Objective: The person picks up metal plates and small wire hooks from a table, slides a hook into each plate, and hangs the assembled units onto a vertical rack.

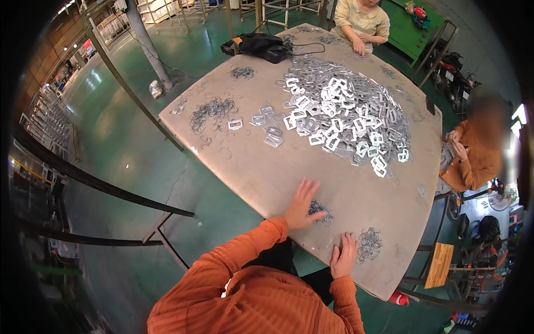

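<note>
Plainly, from my end of the feed, much of the work looks yet to be done. My left hand (303, 206) is spread, thumb away from the fingers, around a small pile of wire pieces (320, 211) near the table's close edge; I see nothing gripped in it, though what lies beneath the palm is hidden. My right hand (345, 255) rests on the tabletop (389, 206) with its fingers side by side, just beside a second wire pile (370, 245), and no piece shows in its grasp. Beyond both hands, well apart from them, sits the big heap of flat metal frames (347, 108), and by its bulk I judge that most of the stock waits there. A few loose frames (270, 125) lie to its left, near a broader scatter of wire pieces (212, 114). Whether any frame already carries a wire piece is too small for me to tell, so I can call nothing finished. One co-worker (473, 156) sits at the right side, hands together, and another person (361, 25) bends over the far end.
</note>
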A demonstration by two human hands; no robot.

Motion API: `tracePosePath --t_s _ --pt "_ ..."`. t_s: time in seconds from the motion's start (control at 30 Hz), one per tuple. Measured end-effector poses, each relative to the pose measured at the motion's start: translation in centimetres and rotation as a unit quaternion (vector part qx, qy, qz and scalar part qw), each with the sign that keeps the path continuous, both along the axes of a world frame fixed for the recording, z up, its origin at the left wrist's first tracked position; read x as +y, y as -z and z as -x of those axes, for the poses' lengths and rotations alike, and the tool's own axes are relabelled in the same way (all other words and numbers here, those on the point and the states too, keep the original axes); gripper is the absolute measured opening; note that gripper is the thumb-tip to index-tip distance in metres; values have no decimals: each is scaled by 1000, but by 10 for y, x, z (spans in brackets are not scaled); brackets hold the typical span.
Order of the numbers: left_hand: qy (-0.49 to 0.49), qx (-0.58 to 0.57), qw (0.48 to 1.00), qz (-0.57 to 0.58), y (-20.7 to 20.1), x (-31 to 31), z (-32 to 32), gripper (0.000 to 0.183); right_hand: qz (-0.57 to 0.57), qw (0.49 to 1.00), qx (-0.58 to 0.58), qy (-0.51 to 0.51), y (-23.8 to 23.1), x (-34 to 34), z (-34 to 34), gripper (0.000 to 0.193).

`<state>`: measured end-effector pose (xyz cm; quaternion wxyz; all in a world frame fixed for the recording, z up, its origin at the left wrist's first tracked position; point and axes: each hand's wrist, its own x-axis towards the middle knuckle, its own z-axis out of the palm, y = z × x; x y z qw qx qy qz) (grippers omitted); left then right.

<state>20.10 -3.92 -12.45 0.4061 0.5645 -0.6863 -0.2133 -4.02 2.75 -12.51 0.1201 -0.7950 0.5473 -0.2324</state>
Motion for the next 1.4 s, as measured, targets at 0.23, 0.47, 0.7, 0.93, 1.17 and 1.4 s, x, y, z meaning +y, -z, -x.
tracePosePath --t_s 0.23,0.47,0.7,0.93,1.17,1.4 --pt "-164 4 982 90 -30 -62 -117 70 -49 999 15 -17 -6 -3 0 41" --pt "-336 -128 932 33 -7 -195 -277 83 -81 987 132 -31 -5 -5 3 43" --pt "-452 -92 876 -141 21 -311 -419 107 -148 980 126 -49 -32 -20 2 47" --pt "-386 -29 920 -55 38 -356 -505 103 -106 980 130 -108 -43 -28 -3 39" --pt "-236 -179 954 -34 8 -393 -447 90 -456 830 -213 241 -23 -1 12 41" --pt "-293 -250 921 51 27 -389 -434 39 -305 945 113 22 -80 -58 -39 45"
